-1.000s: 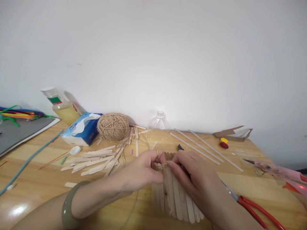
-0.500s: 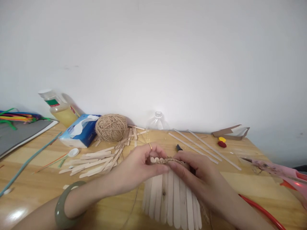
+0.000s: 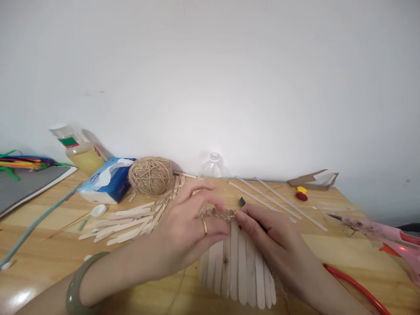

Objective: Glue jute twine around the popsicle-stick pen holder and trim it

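Observation:
A fan-like panel of wooden craft sticks (image 3: pixel 234 267), laid side by side, stands between my hands above the table. Twine (image 3: pixel 230 216) runs along its upper edge, below the rounded stick tips. My right hand (image 3: pixel 272 238) grips the panel's upper right part, thumb in front by the twine. My left hand (image 3: pixel 190 227), with a ring and a green bangle, is at the upper left edge. Its index finger and thumb tips come together over the front of the panel while the other fingers arch apart above; what they pinch is hidden. A loose strand of twine (image 3: pixel 177 291) hangs down left of the panel.
Loose craft sticks (image 3: pixel 131 223), a twine ball (image 3: pixel 151 175) and a tissue pack (image 3: pixel 108 179) lie to the left. Clear glue sticks (image 3: pixel 278 199) lie behind my right hand. A pink glue gun (image 3: pixel 377 232) with a lit red light is at right, near a red cable (image 3: pixel 357 288).
My left hand has rolled over, its outer fingers lifting off the panel's top edge while index finger and thumb draw together. My right hand keeps its hold; the panel has shifted slightly.

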A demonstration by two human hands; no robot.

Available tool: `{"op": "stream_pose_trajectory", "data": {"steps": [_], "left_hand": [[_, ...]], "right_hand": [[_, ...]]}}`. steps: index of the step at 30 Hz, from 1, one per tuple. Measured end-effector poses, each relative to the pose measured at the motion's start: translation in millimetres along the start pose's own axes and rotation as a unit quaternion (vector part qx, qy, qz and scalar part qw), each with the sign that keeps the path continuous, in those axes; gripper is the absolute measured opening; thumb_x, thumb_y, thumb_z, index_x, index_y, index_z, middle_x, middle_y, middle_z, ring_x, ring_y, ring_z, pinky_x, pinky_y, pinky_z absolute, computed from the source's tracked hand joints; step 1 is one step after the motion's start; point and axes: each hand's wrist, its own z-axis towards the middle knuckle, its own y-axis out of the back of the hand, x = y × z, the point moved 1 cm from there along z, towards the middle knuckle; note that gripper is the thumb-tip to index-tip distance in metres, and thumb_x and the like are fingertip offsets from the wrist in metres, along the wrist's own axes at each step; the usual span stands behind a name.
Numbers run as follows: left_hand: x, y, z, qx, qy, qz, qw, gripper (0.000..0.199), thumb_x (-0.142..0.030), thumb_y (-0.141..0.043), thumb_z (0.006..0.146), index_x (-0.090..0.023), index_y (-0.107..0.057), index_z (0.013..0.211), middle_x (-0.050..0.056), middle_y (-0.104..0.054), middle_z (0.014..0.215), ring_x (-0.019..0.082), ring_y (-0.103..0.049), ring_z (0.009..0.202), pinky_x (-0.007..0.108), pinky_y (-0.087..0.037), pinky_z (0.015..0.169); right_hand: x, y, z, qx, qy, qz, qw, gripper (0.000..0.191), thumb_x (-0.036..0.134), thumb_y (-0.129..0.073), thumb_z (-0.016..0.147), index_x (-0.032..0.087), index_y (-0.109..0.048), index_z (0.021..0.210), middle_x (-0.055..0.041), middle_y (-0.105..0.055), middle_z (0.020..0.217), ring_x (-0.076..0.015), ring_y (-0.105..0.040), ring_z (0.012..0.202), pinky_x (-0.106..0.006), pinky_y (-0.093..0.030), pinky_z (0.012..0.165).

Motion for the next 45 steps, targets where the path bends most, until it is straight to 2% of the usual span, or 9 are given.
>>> {"op": "stream_pose_trajectory", "data": {"steps": [7, 10, 13, 17, 23, 27, 34, 38, 45], "left_hand": [[-2.4, -15.2, -7.6, -0.037, -0.162, 0.198, 0.966, 0.014, -0.008, -0.049, 0.083, -0.014, -0.059, 0.09, 0.005, -0.061, 0.095, 0.019, -0.043, 0.104, 0.039, -0.024, 0.11], [-0.8, -16.1, -6.6, -0.04, -0.13, 0.191, 0.972, 0.014, -0.008, -0.044, 0.085, -0.017, -0.055, 0.087, 0.004, -0.058, 0.091, 0.019, -0.043, 0.101, 0.04, -0.028, 0.106], [1.6, -8.0, -3.9, -0.051, -0.017, 0.051, 0.997, 0.014, -0.009, -0.04, 0.087, -0.02, -0.046, 0.08, 0.004, -0.052, 0.086, 0.019, -0.041, 0.097, 0.039, -0.036, 0.094], [6.5, 4.5, -2.1, -0.045, 0.117, -0.127, 0.984, 0.022, -0.014, -0.029, 0.093, -0.02, -0.039, 0.074, 0.002, -0.045, 0.081, 0.017, -0.043, 0.088, 0.035, -0.038, 0.081], [6.4, 4.9, -1.1, 0.034, -0.015, -0.056, 0.998, 0.006, -0.017, -0.057, 0.084, -0.023, -0.06, 0.086, 0.002, -0.053, 0.088, 0.019, -0.041, 0.093, 0.036, -0.039, 0.085], [3.5, 2.4, -1.6, 0.055, -0.025, 0.009, 0.998, 0.01, -0.015, -0.058, 0.084, -0.022, -0.064, 0.088, 0.004, -0.057, 0.09, 0.02, -0.042, 0.096, 0.035, -0.04, 0.085], [-1.4, -6.5, -0.7, -0.019, -0.071, 0.115, 0.991, 0.012, -0.012, -0.055, 0.085, -0.017, -0.062, 0.076, 0.003, -0.059, 0.08, 0.019, -0.044, 0.088, 0.03, -0.041, 0.08], [-0.8, -16.5, -5.5, -0.028, -0.151, 0.191, 0.969, 0.013, -0.006, -0.046, 0.085, -0.012, -0.058, 0.085, 0.007, -0.058, 0.087, 0.021, -0.043, 0.095, 0.038, -0.035, 0.095], [-1.3, -1.5, -4.1, 0.073, 0.007, -0.035, 0.997, 0.012, -0.009, -0.04, 0.087, -0.018, -0.044, 0.082, 0.004, -0.046, 0.085, 0.019, -0.038, 0.09, 0.039, -0.035, 0.091]], "right_hand": [[-1.8, -1.8, 0.0, -0.014, 0.007, -0.006, 1.0, 0.036, 0.042, -0.032, 0.095, 0.021, -0.04, 0.065, 0.0049, -0.045, 0.061, -0.0104, -0.042, 0.057, -0.024, -0.032, 0.054], [-3.0, -2.3, 1.2, -0.018, 0.005, -0.008, 1.0, 0.036, 0.042, -0.033, 0.094, 0.021, -0.039, 0.065, 0.0047, -0.044, 0.061, -0.011, -0.042, 0.057, -0.024, -0.032, 0.053], [-3.4, -1.5, 2.7, -0.033, -0.004, -0.006, 0.999, 0.038, 0.043, -0.032, 0.094, 0.021, -0.036, 0.063, 0.0047, -0.043, 0.059, -0.011, -0.041, 0.056, -0.023, -0.032, 0.051], [-3.3, -0.8, 2.9, -0.029, -0.006, -0.01, 1.0, 0.037, 0.043, -0.033, 0.094, 0.021, -0.038, 0.064, 0.0044, -0.045, 0.06, -0.0112, -0.043, 0.057, -0.024, -0.033, 0.053], [-3.6, -1.2, 1.6, -0.031, 0.001, -0.007, 0.999, 0.038, 0.044, -0.033, 0.094, 0.021, -0.04, 0.064, 0.0043, -0.046, 0.06, -0.0111, -0.043, 0.057, -0.024, -0.033, 0.052], [-2.5, -1.8, 1.2, -0.032, 0.007, -0.019, 0.999, 0.037, 0.042, -0.033, 0.094, 0.021, -0.042, 0.065, 0.0042, -0.047, 0.06, -0.011, -0.044, 0.057, -0.024, -0.034, 0.052], [2.6, -2.6, -0.9, -0.057, 0.066, -0.077, 0.993, 0.032, 0.032, -0.036, 0.094, 0.021, -0.044, 0.066, 0.0036, -0.05, 0.06, -0.0115, -0.048, 0.058, -0.024, -0.034, 0.054], [1.4, -3.4, -0.3, -0.065, 0.08, -0.089, 0.991, 0.03, 0.031, -0.036, 0.094, 0.021, -0.045, 0.067, 0.0032, -0.051, 0.062, -0.0119, -0.048, 0.059, -0.024, -0.035, 0.055], [-1.0, -3.8, -0.1, -0.056, 0.034, -0.077, 0.995, 0.033, 0.036, -0.035, 0.094, 0.021, -0.042, 0.065, 0.0036, -0.048, 0.059, -0.012, -0.046, 0.057, -0.025, -0.033, 0.053]]}}
